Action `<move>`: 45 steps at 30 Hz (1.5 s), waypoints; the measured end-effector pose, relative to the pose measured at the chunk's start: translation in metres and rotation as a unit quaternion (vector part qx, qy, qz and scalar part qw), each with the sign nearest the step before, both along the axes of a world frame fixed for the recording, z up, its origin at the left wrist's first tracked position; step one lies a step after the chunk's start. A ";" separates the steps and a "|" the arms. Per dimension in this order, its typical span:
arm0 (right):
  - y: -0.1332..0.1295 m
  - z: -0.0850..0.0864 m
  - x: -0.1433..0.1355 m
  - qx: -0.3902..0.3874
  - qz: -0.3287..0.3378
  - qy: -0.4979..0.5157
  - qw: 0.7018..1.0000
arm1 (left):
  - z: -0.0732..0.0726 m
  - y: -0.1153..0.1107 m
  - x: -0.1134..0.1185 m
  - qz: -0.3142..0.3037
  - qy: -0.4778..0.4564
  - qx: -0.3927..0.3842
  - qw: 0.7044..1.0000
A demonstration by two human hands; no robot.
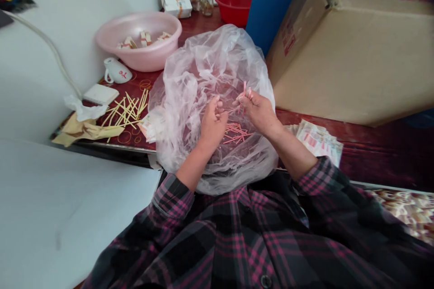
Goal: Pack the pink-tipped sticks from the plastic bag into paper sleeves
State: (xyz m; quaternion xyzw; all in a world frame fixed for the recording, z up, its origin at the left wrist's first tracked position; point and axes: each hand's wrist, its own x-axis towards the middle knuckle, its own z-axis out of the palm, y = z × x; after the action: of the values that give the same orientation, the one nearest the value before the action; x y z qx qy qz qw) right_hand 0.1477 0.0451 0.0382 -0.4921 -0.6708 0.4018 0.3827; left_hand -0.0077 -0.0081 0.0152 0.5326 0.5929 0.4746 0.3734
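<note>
A large see-through plastic bag (183,104) stands open in front of me, its rim rolled outward. Over its mouth, my right hand (260,110) is closed on a few thin pink sticks (243,99) that poke out upright between the fingers. My left hand (213,122) is closed too, its fingers curled around the end of a thin pink stick that runs across to the right hand. Below the hands, more loose pink sticks (236,133) lie in the bag. The left fingertips are partly hidden.
Yellow sticks (127,110) and rubber bands lie left. Behind them are a white mug (117,71) and a pink basin (139,40) holding banded bundles. A red basin (235,6) stands at the back. Right are printed paper packets (320,140) and a big cardboard box (352,58).
</note>
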 end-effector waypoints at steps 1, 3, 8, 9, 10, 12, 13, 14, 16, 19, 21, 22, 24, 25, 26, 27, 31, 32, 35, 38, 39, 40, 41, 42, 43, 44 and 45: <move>-0.004 0.001 0.000 -0.023 0.011 0.047 0.999 | 0.004 -0.002 -0.002 -0.020 0.033 0.037 0.999; -0.012 0.004 -0.001 -0.094 0.058 0.141 0.984 | 0.014 -0.004 -0.006 -0.079 0.119 0.114 0.983; -0.028 0.007 0.003 -0.232 0.148 0.248 0.929 | 0.027 0.000 -0.015 -0.213 0.235 0.159 0.935; -0.029 0.007 0.004 -0.242 0.154 0.250 0.925 | 0.027 0.000 -0.016 -0.222 0.230 0.155 0.935; -0.030 0.006 0.005 -0.247 0.157 0.249 0.923 | 0.027 0.001 -0.017 -0.226 0.223 0.149 0.937; -0.031 0.006 0.007 -0.252 0.157 0.249 0.922 | 0.026 0.000 -0.016 -0.221 0.211 0.141 0.942; -0.031 0.006 0.007 -0.256 0.158 0.250 0.920 | 0.026 -0.001 -0.015 -0.212 0.210 0.139 0.944; -0.030 0.006 0.007 -0.262 0.158 0.253 0.918 | 0.027 -0.002 -0.014 -0.203 0.212 0.138 0.946; -0.031 0.006 0.006 -0.272 0.159 0.259 0.913 | 0.029 -0.002 -0.012 -0.199 0.223 0.139 0.944; -0.034 0.008 0.003 -0.266 0.162 0.248 0.917 | 0.031 0.000 -0.009 -0.229 0.241 0.147 0.932; -0.035 0.011 0.001 -0.255 0.155 0.227 0.927 | 0.031 0.001 -0.009 -0.246 0.246 0.146 0.926; -0.035 0.012 0.001 -0.250 0.148 0.216 0.932 | 0.030 0.001 -0.010 -0.247 0.245 0.144 0.927; -0.034 0.014 0.005 -0.238 0.126 0.207 0.941 | 0.028 -0.002 -0.014 -0.229 0.233 0.138 0.935; -0.032 0.015 0.009 -0.230 0.114 0.210 0.943 | 0.027 -0.005 -0.017 -0.210 0.224 0.135 0.942; -0.030 0.015 0.014 -0.222 0.103 0.214 0.945 | 0.025 -0.008 -0.020 -0.188 0.217 0.132 0.949; -0.028 0.014 0.019 -0.215 0.094 0.217 0.947 | 0.023 -0.012 -0.024 -0.167 0.215 0.126 0.954; -0.027 0.004 0.032 -0.201 0.079 0.177 0.960 | 0.010 -0.026 -0.031 -0.179 0.292 0.078 0.936; -0.028 0.001 0.033 -0.198 0.080 0.162 0.964 | 0.006 -0.028 -0.029 -0.195 0.319 0.069 0.925; -0.031 -0.005 0.031 -0.189 0.081 0.144 0.968 | -0.001 -0.027 -0.016 -0.212 0.367 0.060 0.904; -0.032 -0.007 0.030 -0.198 0.092 0.137 0.966 | -0.004 -0.022 -0.001 -0.207 0.382 0.043 0.900; -0.033 -0.008 0.031 -0.200 0.095 0.132 0.966 | -0.004 -0.020 0.002 -0.205 0.389 0.036 0.897; -0.033 -0.009 0.032 -0.199 0.094 0.124 0.967 | -0.004 -0.019 0.005 -0.203 0.398 0.032 0.894; -0.033 -0.010 0.034 -0.196 0.087 0.113 0.970 | -0.005 -0.018 0.006 -0.200 0.408 0.029 0.890; -0.033 -0.011 0.037 -0.191 0.075 0.095 0.974 | -0.005 -0.017 0.007 -0.198 0.419 0.029 0.886; -0.034 -0.013 0.039 -0.186 0.064 0.071 0.978 | -0.005 -0.017 0.007 -0.195 0.428 0.029 0.882; -0.034 -0.015 0.041 -0.178 0.054 0.041 0.982 | -0.006 -0.018 0.007 -0.192 0.436 0.029 0.879; -0.034 -0.016 0.042 -0.167 0.048 0.007 0.985 | -0.006 -0.018 0.006 -0.187 0.442 0.029 0.877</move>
State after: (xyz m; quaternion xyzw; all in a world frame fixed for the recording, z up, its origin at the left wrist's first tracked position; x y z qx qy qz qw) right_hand 0.1902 0.0107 0.0217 -0.5130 -0.6146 0.5296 0.2804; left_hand -0.0016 -0.0259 0.0091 0.7983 0.5719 0.1282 0.1388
